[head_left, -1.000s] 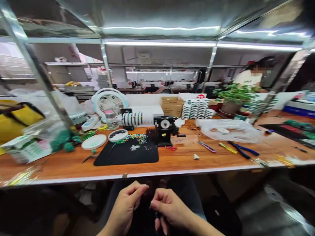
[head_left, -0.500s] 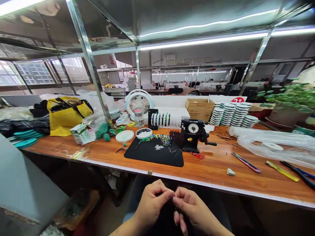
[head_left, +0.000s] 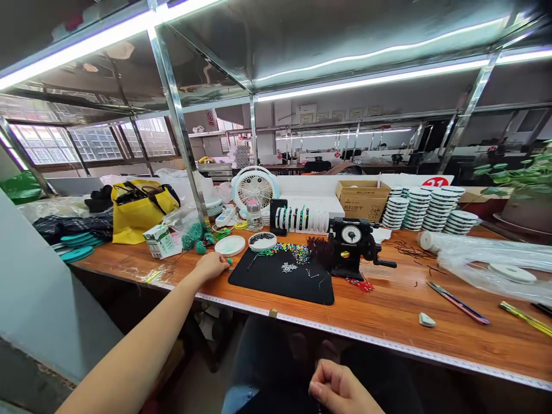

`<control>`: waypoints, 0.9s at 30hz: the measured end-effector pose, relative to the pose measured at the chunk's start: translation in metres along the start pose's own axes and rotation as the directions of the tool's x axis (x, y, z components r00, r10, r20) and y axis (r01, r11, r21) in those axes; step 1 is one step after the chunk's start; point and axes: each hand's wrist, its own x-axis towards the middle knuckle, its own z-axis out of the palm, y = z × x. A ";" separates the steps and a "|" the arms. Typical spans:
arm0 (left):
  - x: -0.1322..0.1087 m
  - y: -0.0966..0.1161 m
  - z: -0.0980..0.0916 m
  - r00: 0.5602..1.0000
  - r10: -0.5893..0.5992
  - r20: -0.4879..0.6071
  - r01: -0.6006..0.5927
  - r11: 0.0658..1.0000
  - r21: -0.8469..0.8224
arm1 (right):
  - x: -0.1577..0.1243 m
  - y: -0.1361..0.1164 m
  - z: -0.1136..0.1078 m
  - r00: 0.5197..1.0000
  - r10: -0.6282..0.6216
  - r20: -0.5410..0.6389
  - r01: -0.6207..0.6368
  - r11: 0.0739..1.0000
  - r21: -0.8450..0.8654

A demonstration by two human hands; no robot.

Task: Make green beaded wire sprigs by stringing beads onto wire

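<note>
My left hand (head_left: pixel 210 267) reaches to the table just left of the black mat (head_left: pixel 280 290). Its fingers are closed over a small dark tool with a green end (head_left: pixel 229 261), most of which the hand covers. My right hand (head_left: pixel 340 388) is low, in front of the table edge above my lap. Thumb and fingers pinch together there, and what they hold is too dark and small to make out. Colourful beads (head_left: pixel 295 252) and a small pile of white pieces (head_left: pixel 288 267) lie on the mat. Behind the left hand are a white dish (head_left: pixel 230 246) and a dish of dark beads (head_left: pixel 262 235).
A black hand-cranked machine (head_left: pixel 351 247) stands right of the mat, by a row of white spools (head_left: pixel 302 219). Tweezers (head_left: pixel 459 303) and a white chip (head_left: pixel 426 319) lie at right. A yellow bag (head_left: pixel 133 215) and a small carton (head_left: pixel 161 241) are at left.
My hands were together above my lap. The left has moved forward and left onto the small tool by the mat; the right stays low, still pinched. The view has turned slightly left.
</note>
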 end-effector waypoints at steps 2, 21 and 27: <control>-0.018 0.004 0.007 0.999 0.015 0.029 -0.011 0.994 -0.112 | -0.004 -0.003 -0.004 1.000 -0.025 0.017 0.027 0.997 -0.078; -0.219 0.017 0.133 0.704 0.068 0.707 0.680 0.226 -0.698 | -0.015 -0.041 0.013 0.922 -0.268 -0.281 0.332 0.919 0.212; -0.225 0.014 0.132 0.710 0.124 0.693 0.628 0.333 -0.703 | -0.013 -0.047 0.005 0.888 -0.195 -0.417 0.216 0.976 0.003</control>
